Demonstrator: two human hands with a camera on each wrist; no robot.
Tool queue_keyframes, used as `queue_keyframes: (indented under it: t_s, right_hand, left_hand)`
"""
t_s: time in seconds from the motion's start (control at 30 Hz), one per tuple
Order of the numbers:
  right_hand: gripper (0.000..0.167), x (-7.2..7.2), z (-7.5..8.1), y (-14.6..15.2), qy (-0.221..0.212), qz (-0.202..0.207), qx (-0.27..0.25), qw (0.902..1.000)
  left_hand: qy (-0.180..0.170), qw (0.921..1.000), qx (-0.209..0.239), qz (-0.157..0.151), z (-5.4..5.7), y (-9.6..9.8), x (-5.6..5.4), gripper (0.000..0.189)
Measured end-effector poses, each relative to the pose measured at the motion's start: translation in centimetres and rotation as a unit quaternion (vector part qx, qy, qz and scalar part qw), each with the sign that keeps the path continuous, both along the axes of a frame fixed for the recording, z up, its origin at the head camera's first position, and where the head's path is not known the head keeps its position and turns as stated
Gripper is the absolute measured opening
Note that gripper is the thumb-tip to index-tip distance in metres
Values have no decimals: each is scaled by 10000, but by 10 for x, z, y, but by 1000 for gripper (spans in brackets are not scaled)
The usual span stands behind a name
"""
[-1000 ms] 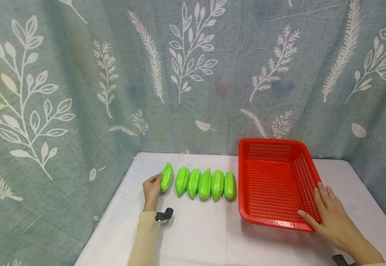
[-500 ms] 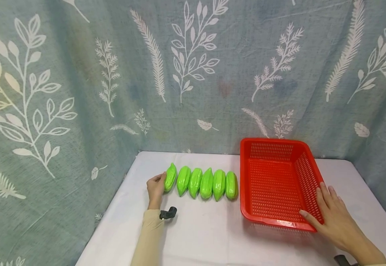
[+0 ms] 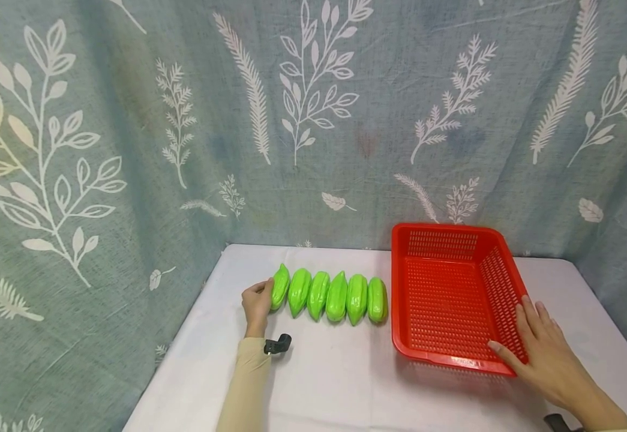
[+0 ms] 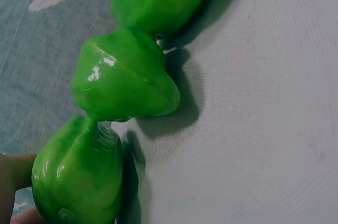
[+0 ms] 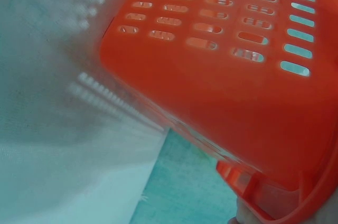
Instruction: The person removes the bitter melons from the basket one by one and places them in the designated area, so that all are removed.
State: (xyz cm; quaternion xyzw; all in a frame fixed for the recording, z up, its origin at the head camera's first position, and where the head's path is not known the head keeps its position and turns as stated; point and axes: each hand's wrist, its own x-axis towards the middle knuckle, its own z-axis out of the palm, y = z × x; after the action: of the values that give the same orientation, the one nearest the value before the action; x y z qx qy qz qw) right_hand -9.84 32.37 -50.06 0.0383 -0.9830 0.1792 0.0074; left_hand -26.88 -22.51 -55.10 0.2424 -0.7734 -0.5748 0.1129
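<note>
A row of glossy green ridged star fruits (image 3: 337, 298) lies on the white table, left of a red plastic basket (image 3: 443, 300). My left hand (image 3: 257, 301) grips the leftmost star fruit (image 3: 281, 287) from its left side. In the left wrist view, the fingers (image 4: 18, 171) touch that star fruit (image 4: 79, 176), with two more beyond it. My right hand (image 3: 548, 357) rests straight-fingered on the basket's near right corner, its thumb over the rim. The right wrist view shows the basket's slotted wall (image 5: 211, 76); little of the hand shows there.
The table (image 3: 324, 378) is covered by a white cloth. A grey-green curtain (image 3: 313, 120) with white leaf prints hangs behind and at both sides. A black wrist mount (image 3: 278, 344) sits on the left sleeve.
My left hand has moved slightly right with the leftmost star fruit, narrowing its gap to the rest of the row. My right hand stays on the basket. The head view has shifted a little.
</note>
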Motion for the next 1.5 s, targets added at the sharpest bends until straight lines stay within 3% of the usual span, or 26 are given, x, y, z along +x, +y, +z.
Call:
queue_keyframes:
  t_s: [0.17,1.5]
  right_hand:
    - [110,0,0,-1,21,-13,25,10000]
    - [109,1,-3,0,192,24,-16,9998]
  left_hand:
    - [42,9999,-166,20,-2,3,0,44]
    - [30,9996,-250,-82,0,5,4,45]
